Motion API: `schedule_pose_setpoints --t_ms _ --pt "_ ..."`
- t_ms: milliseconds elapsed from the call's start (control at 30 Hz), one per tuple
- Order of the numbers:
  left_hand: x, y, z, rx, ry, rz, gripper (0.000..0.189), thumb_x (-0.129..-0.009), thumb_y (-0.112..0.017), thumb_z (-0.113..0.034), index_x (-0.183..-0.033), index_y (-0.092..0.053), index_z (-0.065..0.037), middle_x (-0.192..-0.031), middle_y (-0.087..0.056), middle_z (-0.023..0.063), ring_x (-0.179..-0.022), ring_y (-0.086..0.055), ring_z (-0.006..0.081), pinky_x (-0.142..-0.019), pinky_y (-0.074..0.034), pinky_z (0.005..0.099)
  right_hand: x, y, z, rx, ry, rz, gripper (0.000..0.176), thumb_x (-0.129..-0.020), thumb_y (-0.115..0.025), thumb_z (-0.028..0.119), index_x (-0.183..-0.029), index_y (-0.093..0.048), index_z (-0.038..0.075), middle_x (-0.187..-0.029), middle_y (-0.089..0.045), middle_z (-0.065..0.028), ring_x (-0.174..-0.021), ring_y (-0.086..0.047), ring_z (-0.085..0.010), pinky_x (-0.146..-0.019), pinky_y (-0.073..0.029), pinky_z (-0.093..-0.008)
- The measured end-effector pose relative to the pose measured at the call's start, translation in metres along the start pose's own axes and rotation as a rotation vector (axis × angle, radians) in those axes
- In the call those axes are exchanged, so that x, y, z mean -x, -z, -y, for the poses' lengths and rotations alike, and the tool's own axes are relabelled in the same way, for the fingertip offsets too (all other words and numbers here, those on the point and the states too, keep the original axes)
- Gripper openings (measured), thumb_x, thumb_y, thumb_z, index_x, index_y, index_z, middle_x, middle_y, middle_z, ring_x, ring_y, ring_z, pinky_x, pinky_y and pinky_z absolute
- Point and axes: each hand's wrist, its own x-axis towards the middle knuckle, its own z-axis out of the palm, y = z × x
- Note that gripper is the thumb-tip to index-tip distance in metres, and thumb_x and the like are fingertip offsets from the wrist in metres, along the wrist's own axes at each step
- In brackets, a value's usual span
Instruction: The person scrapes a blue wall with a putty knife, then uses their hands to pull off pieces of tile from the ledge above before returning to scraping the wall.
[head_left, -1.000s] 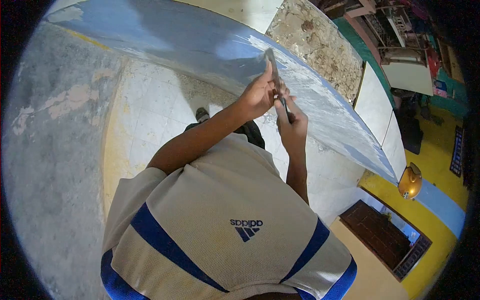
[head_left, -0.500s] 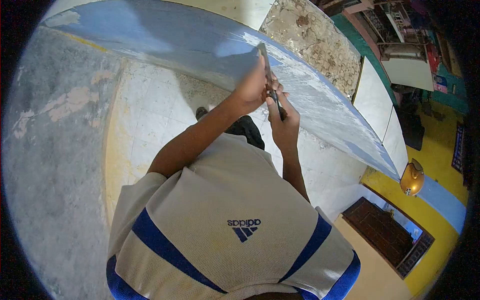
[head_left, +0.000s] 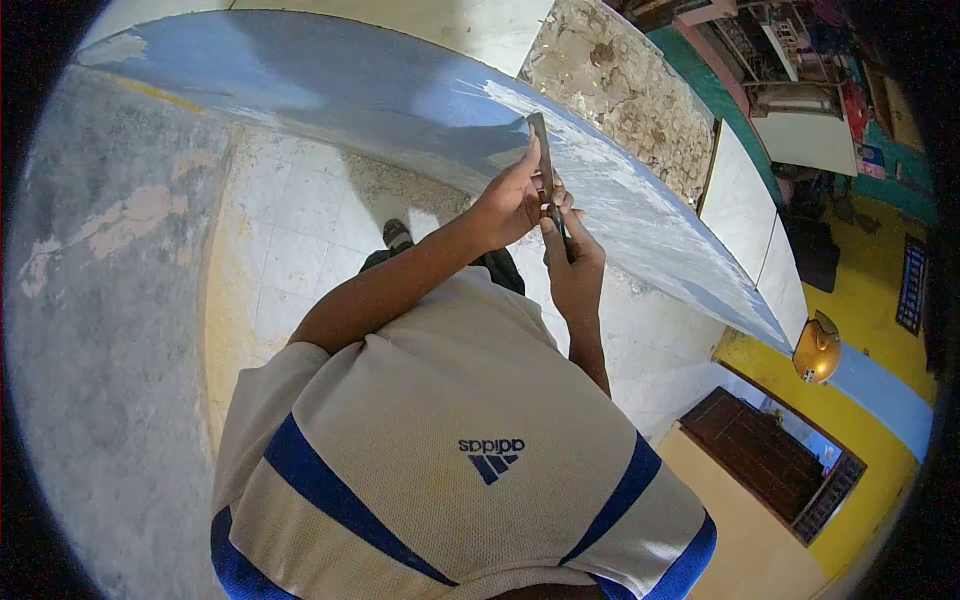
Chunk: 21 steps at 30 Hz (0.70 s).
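Note:
A long, narrow, flat metal tool [head_left: 545, 160] stands nearly upright in the view, in front of the blue wall [head_left: 400, 95] with its scraped, whitish patches. My left hand [head_left: 512, 208] is closed around the blade's lower part, with the thumb stretched along the blade. Lower and to the right, my right hand [head_left: 577, 270] pinches the dark handle end. The two hands nearly meet at the tool's middle. The blade's upper tip overlaps the pale scraped area; whether it touches the wall cannot be made out.
Above the wall lie a rough, broken mortar surface [head_left: 625, 85] and white tiles [head_left: 738, 205]. A gold helmet [head_left: 818, 350] is at the right. Grey plaster [head_left: 100, 300] covers the left side. My shoe [head_left: 397, 233] stands on the tiled floor [head_left: 310, 215]. A brown wooden door [head_left: 750, 455] shows lower right.
The tool and both hands have moved slightly down and to the right in the view. The left hand has come lower along the blade and is less blurred.

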Motion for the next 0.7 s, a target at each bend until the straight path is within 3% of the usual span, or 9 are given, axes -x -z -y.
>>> schedule_pose_setpoints --t_ms 100,167,267,367,400,467,500,600,700 --pt "0.000 0.004 -0.003 -0.022 -0.019 0.007 0.059 -0.098 -0.034 -0.061 -0.082 -0.054 -0.008 -0.069 -0.056 0.0074 -0.080 -0.059 0.0250 -0.098 -0.047 0.0507 -0.002 0.004 0.016 0.065 -0.224 0.069 0.032 -0.096 -0.064 0.019 -0.120 -0.063 -0.003 -0.081 -0.065 -0.0090 -0.072 -0.057 -0.0108 -0.065 -0.047 -0.0278" --pt "0.000 0.008 -0.004 -0.071 -0.028 -0.021 0.058 -0.099 -0.033 -0.061 -0.085 -0.054 -0.008 -0.069 -0.056 0.0077 -0.080 -0.060 0.0250 -0.097 -0.047 0.0509 -0.003 -0.001 0.006 0.041 -0.119 0.043 0.033 -0.096 -0.064 0.019 -0.120 -0.063 -0.003 -0.087 -0.069 -0.0133 -0.078 -0.060 -0.0124 -0.071 -0.049 -0.0282" --pt "0.000 0.006 -0.008 -0.097 -0.090 -0.166 0.059 -0.098 -0.033 -0.061 -0.086 -0.054 -0.008 -0.067 -0.054 0.0062 -0.079 -0.061 0.0245 -0.096 -0.048 0.0505 -0.017 -0.009 -0.003 -0.040 0.083 0.073 0.033 -0.096 -0.064 0.016 -0.125 -0.063 0.000 -0.077 -0.056 -0.0019 -0.066 -0.047 -0.0066 -0.058 -0.038 -0.0236" --pt "0.006 -0.009 -0.028 -0.197 -0.425 -0.288 0.059 -0.098 -0.034 -0.063 -0.085 -0.054 -0.008 -0.066 -0.052 0.0051 -0.076 -0.059 0.0231 -0.096 -0.047 0.0504 -0.049 -0.032 -0.001 -0.098 0.191 0.121 0.032 -0.095 -0.064 0.016 -0.125 -0.063 0.002 -0.070 -0.050 0.0045 -0.058 -0.040 -0.0037 -0.051 -0.033 -0.0216" --pt "0.009 0.001 -0.036 -0.121 -0.370 -0.212 0.059 -0.097 -0.034 -0.063 -0.086 -0.053 -0.009 -0.067 -0.052 0.0048 -0.076 -0.059 0.0228 -0.096 -0.047 0.0503 -0.055 -0.037 0.002 -0.112 0.214 0.147 0.032 -0.095 -0.064 0.016 -0.124 -0.064 0.001 -0.070 -0.050 0.0043 -0.059 -0.040 -0.0039 -0.052 -0.033 -0.0217" --pt "0.012 0.023 -0.051 0.036 -0.284 -0.060 0.057 -0.097 -0.035 -0.063 -0.087 -0.052 -0.009 -0.068 -0.051 0.0041 -0.075 -0.057 0.0222 -0.096 -0.046 0.0501 -0.049 -0.035 0.012 -0.102 0.149 0.179 0.033 -0.094 -0.065 0.019 -0.121 -0.064 -0.001 -0.090 -0.064 -0.0120 -0.077 -0.057 -0.0113 -0.069 -0.045 -0.0265" --pt "0.017 0.013 -0.043 -0.149 -0.339 -0.172 0.057 -0.097 -0.036 -0.063 -0.083 -0.052 -0.010 -0.069 -0.052 0.0039 -0.074 -0.056 0.0222 -0.095 -0.046 0.0501 -0.043 -0.033 0.015 -0.091 0.113 0.200 0.034 -0.094 -0.066 0.020 -0.119 -0.064 -0.002 -0.100 -0.070 -0.0201 -0.087 -0.065 -0.0150 -0.078 -0.051 -0.0289" --pt "0.011 0.002 -0.027 -0.055 -0.213 -0.187 0.058 -0.097 -0.037 -0.063 -0.078 -0.052 -0.011 -0.067 -0.052 0.0035 -0.072 -0.057 0.0223 -0.094 -0.047 0.0501 -0.029 -0.018 0.016 -0.054 -0.035 0.205 0.031 -0.095 -0.065 0.020 -0.118 -0.065 0.000 -0.099 -0.070 -0.0216 -0.084 -0.065 -0.0160 -0.075 -0.051 -0.0296" --pt "0.000 0.014 -0.009 -0.074 -0.138 -0.063 0.059 -0.097 -0.038 -0.063 -0.078 -0.057 -0.010 -0.068 -0.055 0.0048 -0.072 -0.058 0.0215 -0.094 -0.048 0.0506 -0.013 -0.012 0.005 -0.031 0.146 0.032 0.030 -0.096 -0.063 0.020 -0.119 -0.065 0.002 -0.091 -0.070 -0.0192 -0.078 -0.063 -0.0157 -0.072 -0.050 -0.0293"
